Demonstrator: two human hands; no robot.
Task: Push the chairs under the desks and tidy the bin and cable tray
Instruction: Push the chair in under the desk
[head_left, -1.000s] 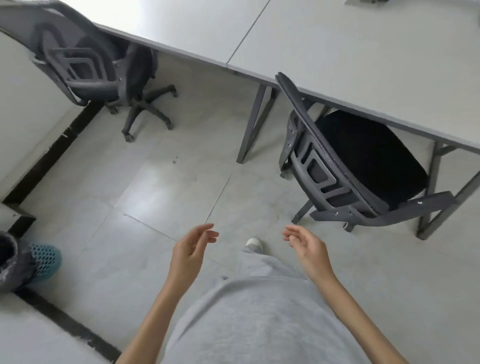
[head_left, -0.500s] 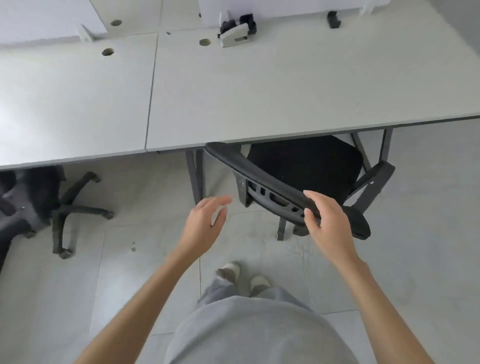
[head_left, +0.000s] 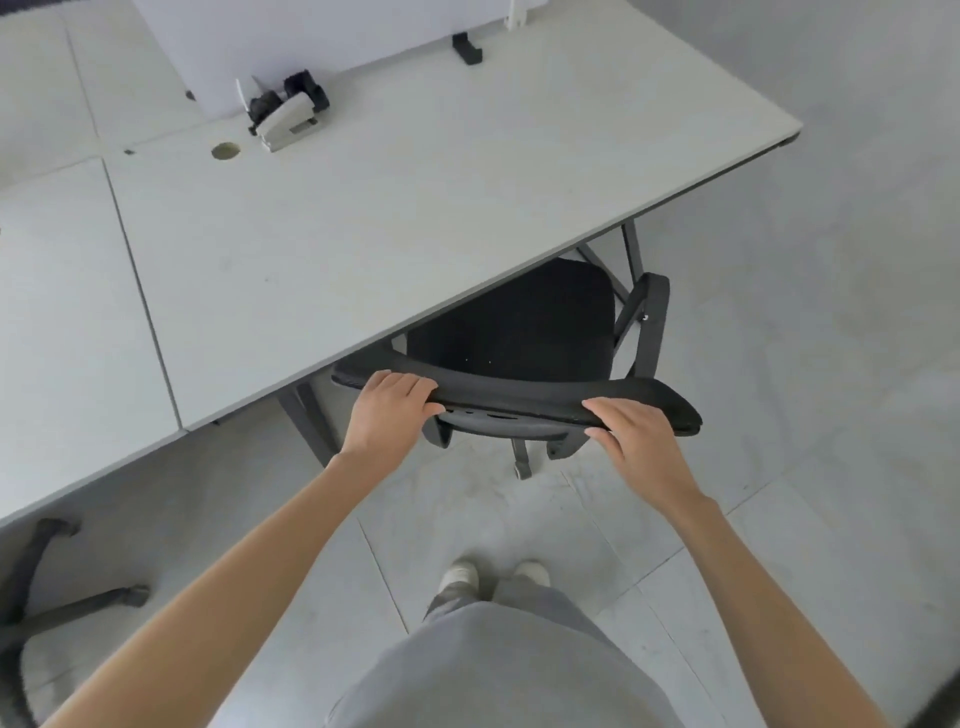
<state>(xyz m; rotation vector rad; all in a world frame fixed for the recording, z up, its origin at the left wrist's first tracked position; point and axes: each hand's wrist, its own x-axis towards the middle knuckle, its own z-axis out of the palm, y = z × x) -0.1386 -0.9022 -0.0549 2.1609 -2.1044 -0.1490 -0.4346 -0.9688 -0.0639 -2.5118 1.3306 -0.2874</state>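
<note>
A black office chair (head_left: 519, 322) stands at the right end of the white desk (head_left: 415, 197), its seat partly under the desktop. Its backrest top (head_left: 519, 392) faces me. My left hand (head_left: 387, 410) grips the left part of the backrest top, fingers curled over the edge. My right hand (head_left: 631, 436) holds the right part of it, fingers bent over the rim. The chair's wheeled base (head_left: 522, 465) shows just below the backrest.
A second chair's wheeled base (head_left: 47, 608) shows at the lower left under the neighbouring desk (head_left: 62, 312). A white and black stapler-like clamp (head_left: 285, 111) and a cable hole (head_left: 225, 151) are on the desktop. Open tiled floor (head_left: 831, 364) lies to the right.
I have turned to face the desk and stepped closer. Both hands have come onto the chair's backrest top; half a second ago the left was in the air.
</note>
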